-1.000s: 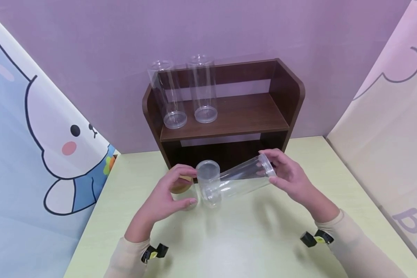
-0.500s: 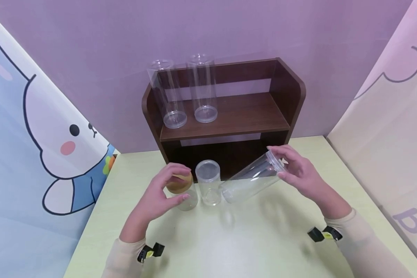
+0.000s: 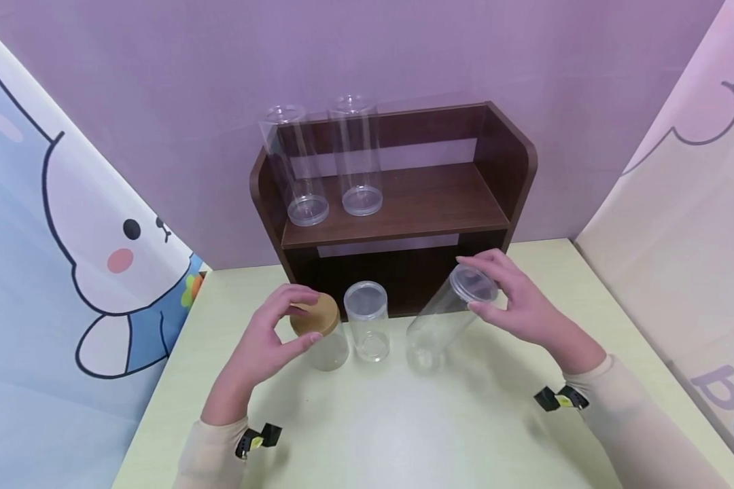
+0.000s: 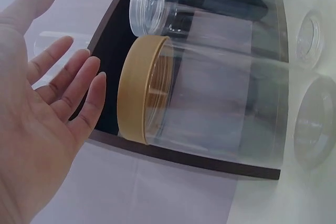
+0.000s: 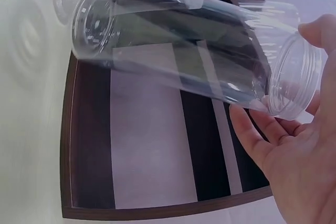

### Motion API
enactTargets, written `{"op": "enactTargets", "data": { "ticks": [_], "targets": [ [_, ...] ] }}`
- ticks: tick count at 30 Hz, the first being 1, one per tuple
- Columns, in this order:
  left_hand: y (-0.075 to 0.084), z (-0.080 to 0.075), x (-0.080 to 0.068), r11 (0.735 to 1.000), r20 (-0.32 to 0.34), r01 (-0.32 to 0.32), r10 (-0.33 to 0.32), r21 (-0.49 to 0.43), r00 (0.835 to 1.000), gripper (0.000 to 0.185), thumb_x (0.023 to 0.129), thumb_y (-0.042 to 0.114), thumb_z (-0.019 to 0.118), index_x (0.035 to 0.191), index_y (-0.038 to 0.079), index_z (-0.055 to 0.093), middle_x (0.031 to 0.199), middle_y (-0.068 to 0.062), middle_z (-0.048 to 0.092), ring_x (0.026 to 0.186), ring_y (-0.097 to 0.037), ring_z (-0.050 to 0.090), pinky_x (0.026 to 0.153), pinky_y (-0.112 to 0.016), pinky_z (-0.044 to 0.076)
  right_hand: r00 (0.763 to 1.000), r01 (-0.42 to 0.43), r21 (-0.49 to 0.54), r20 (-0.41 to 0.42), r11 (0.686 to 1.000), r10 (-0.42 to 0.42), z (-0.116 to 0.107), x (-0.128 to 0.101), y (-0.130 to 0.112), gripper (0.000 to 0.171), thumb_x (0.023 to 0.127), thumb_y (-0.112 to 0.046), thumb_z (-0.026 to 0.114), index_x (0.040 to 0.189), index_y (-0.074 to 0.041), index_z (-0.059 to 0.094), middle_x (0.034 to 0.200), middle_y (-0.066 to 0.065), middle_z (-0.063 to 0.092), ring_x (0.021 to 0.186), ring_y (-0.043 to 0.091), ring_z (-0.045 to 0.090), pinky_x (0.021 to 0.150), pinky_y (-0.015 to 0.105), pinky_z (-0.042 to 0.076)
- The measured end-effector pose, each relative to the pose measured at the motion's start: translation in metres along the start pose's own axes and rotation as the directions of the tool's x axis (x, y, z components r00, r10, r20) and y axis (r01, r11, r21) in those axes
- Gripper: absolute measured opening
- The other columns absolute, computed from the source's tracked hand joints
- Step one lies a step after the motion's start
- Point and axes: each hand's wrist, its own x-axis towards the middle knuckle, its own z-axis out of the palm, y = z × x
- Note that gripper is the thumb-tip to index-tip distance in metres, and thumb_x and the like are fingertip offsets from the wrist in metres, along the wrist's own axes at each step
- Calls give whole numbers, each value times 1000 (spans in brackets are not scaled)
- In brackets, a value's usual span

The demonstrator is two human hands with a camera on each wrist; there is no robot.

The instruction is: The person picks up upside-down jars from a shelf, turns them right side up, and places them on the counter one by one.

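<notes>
Right hand [image 3: 514, 302] grips the lidded top of a tall clear jar [image 3: 443, 326], fingers curled round the rim; the jar leans, its base at or just above the pale green surface [image 3: 465, 435], right of a short clear jar [image 3: 367, 326]. Left hand [image 3: 269, 339], fingers spread and relaxed, holds nothing beside the cork-lidded jar [image 3: 321, 333]. The tall jar is thin, rigid, transparent plastic, cylindrical and smooth: probably light, somewhat slippery, best held round the ribbed neck [image 5: 286, 85]. Behind, a dark wooden shelf [image 3: 404, 204] bears two more tall clear jars [image 3: 330, 163].
</notes>
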Motion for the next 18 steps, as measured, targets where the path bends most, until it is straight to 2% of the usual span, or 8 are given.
{"op": "enactTargets", "data": {
  "ticks": [3, 10, 18],
  "targets": [
    [-1, -1, -1, 1000, -8, 7, -7, 12, 1000, 53, 90, 4, 91, 138, 5, 68, 138, -4, 67, 126, -23, 65, 105, -30, 57, 1000, 6, -61, 12, 998, -6, 4, 4, 2, 75, 90, 5, 84, 158, -15, 61, 136, 6, 58, 116, 24, 59, 97, 25, 51],
    [1, -4, -1, 999, -22, 19, -19, 32, 1000, 55, 91, 6, 92, 140, 10, 68, 137, -2, 68, 126, -21, 63, 106, -31, 57, 998, 31, -101, 59, 994, -25, 12, 16, 4, 72, 89, -1, 87, 155, -13, 63, 134, 7, 57, 115, 23, 60, 95, 28, 53],
    [1, -6, -1, 999, -23, 32, -32, 39, 999, 51, 91, 4, 91, 137, 5, 68, 137, -1, 68, 126, -21, 63, 106, -30, 57, 994, 38, -140, 107, 989, -23, 22, 31, 1, 71, 90, -7, 86, 156, -15, 62, 135, 4, 55, 112, 20, 61, 96, 34, 55]
  ]
}}
